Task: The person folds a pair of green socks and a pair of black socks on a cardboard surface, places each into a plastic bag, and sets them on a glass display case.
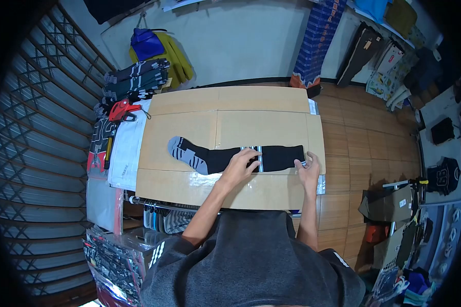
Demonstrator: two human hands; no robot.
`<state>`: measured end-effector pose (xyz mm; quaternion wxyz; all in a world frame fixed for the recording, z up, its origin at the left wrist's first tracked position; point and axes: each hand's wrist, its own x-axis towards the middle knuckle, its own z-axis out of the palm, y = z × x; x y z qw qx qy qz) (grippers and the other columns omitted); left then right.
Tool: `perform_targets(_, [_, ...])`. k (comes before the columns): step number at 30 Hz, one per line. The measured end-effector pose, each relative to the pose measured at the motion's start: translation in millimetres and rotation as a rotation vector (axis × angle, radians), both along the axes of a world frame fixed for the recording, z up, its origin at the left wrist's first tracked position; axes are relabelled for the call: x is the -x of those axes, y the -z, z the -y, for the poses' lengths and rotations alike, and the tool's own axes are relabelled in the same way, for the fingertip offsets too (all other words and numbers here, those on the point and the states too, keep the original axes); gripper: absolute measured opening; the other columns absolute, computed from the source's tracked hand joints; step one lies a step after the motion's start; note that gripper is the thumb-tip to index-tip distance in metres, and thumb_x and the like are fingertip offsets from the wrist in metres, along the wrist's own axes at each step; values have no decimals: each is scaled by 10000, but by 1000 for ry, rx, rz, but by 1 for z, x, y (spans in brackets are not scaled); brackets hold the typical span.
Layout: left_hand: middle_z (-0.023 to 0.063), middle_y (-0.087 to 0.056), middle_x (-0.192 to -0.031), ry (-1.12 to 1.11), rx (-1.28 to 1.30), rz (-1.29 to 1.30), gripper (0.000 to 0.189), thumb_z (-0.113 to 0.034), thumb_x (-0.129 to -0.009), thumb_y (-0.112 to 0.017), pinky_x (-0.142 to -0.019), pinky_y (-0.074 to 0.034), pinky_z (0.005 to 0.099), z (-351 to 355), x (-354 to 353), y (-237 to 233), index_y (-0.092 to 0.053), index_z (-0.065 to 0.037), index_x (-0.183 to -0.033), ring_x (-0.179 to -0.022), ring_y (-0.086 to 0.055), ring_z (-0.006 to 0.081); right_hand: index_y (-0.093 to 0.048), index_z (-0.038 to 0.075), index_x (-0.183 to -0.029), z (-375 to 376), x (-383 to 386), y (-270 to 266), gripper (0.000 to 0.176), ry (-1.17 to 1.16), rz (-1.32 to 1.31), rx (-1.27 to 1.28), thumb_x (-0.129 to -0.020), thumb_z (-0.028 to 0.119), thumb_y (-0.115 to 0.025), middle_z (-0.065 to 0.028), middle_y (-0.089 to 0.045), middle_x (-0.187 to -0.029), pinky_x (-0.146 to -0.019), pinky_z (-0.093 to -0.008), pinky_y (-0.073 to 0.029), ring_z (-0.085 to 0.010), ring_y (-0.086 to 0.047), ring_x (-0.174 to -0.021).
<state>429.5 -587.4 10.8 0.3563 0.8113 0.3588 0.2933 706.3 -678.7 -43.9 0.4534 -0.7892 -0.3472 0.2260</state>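
A long black sock (281, 158) lies flat across the cardboard tabletop (189, 128). Its grey patterned foot points left, and white and blue stripes cross the leg. My left hand (238, 166) rests on the leg by the stripes, thumb and fingers apart, pressing on the fabric without gripping it. At the cuff end on the right is my right hand (309, 170). Its fingers are curved, with a gap between thumb and forefinger, and the thumb touches the cuff's edge.
Left of the cardboard, a red tape dispenser (122, 110) sits near white plastic packs (125, 158) and a stack of folded socks (135, 79). A metal folding gate (46, 153) stands farther left. Cardboard boxes (389, 204) stand on the tiled floor (343, 153) to the right.
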Motion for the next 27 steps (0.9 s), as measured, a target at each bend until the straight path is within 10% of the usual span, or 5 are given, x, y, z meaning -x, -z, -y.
perform_targets(27, [175, -679, -1152, 33, 60, -217, 767, -80, -640, -1004, -947, -587, 426, -24, -22, 6, -685, 32, -1329, -1040, -692, 334, -537, -10, -1404, -23, 86, -92, 626, -266, -432, -368, -856, 2, -840, -92, -679, -1019, -719, -267, -541, -126, -671, -855])
